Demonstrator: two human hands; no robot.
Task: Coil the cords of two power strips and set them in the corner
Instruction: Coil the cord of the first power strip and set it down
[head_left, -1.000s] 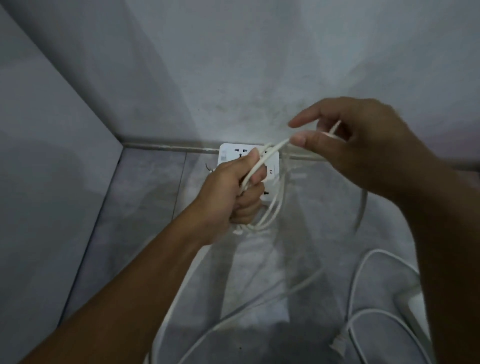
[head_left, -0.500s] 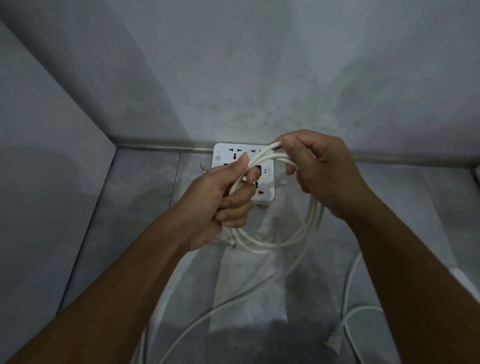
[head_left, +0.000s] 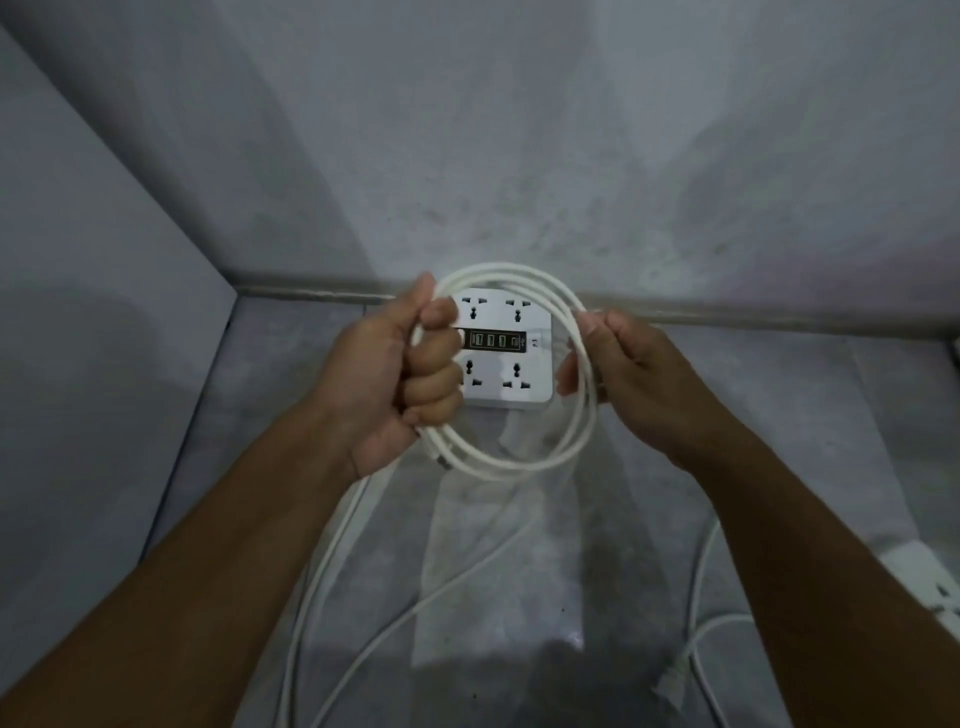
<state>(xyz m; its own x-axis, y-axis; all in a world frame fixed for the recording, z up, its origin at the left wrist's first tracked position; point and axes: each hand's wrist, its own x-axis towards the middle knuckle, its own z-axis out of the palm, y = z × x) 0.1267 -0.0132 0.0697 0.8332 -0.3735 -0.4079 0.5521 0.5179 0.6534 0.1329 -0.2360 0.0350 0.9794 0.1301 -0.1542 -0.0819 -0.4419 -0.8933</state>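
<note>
Since a moment ago, both hands have drawn apart and the coil has opened into a wide, round ring; half a second back it hung as a narrow bunch between hands held close together. The left hand is closed in a fist around the left side of the ring, all 4 fingers curled over the strands and the thumb lying along the top. The right hand grips the right side, thumb and fingers pressed on the strands there. I count about 3 turns of white cord in the ring, though they blur together at the top.

Through the ring shows 1 square white strip, lying flat on the grey floor against the foot of the back wall, a little right of the corner where the side wall meets it. It has 4 sockets, 2 above and 2 below a dark band of small ports.

From under the left fist, 2 loose runs of cord trail down the floor toward the bottom edge. At the far right lies a 2nd strip, only partly in view, with its own cord looping beside it and 1 plug on the floor.
</note>
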